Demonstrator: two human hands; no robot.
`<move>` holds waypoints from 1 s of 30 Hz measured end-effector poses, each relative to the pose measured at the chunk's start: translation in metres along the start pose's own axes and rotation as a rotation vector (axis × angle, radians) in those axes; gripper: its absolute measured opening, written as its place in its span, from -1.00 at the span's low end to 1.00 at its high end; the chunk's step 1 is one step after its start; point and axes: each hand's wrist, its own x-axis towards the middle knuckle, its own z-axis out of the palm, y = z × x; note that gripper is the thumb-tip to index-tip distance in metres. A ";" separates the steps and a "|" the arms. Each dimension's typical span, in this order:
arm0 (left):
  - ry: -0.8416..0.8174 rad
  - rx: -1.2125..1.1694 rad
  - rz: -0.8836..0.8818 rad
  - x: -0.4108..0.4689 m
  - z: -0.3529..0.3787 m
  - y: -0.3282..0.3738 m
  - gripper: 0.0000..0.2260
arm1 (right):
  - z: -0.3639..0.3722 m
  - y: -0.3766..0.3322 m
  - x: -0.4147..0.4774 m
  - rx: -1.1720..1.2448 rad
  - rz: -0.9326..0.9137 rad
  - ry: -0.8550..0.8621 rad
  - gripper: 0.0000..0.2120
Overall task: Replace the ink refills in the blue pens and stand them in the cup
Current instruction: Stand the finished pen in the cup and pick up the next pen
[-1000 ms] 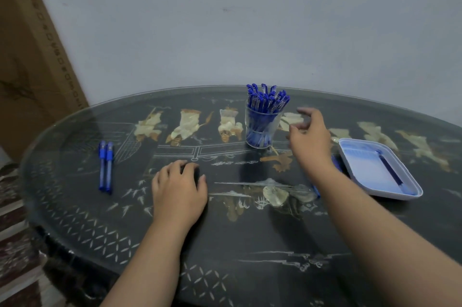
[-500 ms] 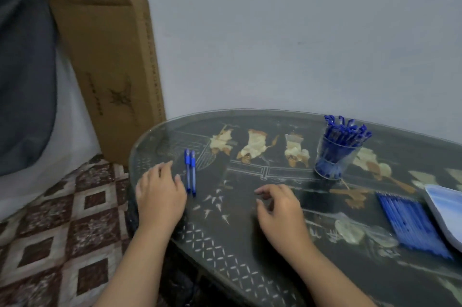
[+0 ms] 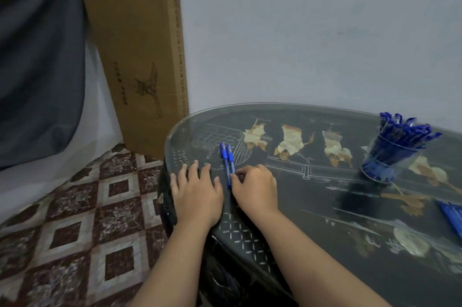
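Closest to the camera, both bare forearms come in from the bottom, so they cover a fair chunk of the near edge of the dark oval glass-topped worktop with its pale inlaid figures. The left hand lies palm down right at the rim, fingers spread out flat on the glass and holding nothing. Just beside it, the right hand has its fingers curled in, tips bunched at the near end of the two blue capped pens. It's touching the right-hand pen for sure, but honestly I can't tell if that's a real pinch, since the knuckles hide it. The pens lie flat, side by side and touching, caps pointing away, in the gap between the two hands. Off at the right edge, a bundle of blue ink refills lies on the glass, cut off by the frame. Further back on the right stands the clear glass cup, packed with more blue pens standing upright, well apart from the hands. Left of the worktop there's a brown-and-cream tiled floor. Behind that, a tall brown cardboard box leans against the pale wall, with a dark grey cloth hanging at far left.
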 end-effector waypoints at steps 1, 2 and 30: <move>-0.001 0.001 0.003 -0.001 0.000 0.000 -0.54 | 0.002 -0.001 0.001 -0.016 0.018 0.009 -0.76; -0.003 0.000 0.007 -0.001 0.000 0.000 -0.54 | 0.003 -0.002 0.001 -0.024 0.037 0.017 -0.76; -0.030 -0.387 0.328 -0.061 -0.014 0.119 -0.63 | -0.138 0.167 -0.098 0.133 0.134 0.302 -0.79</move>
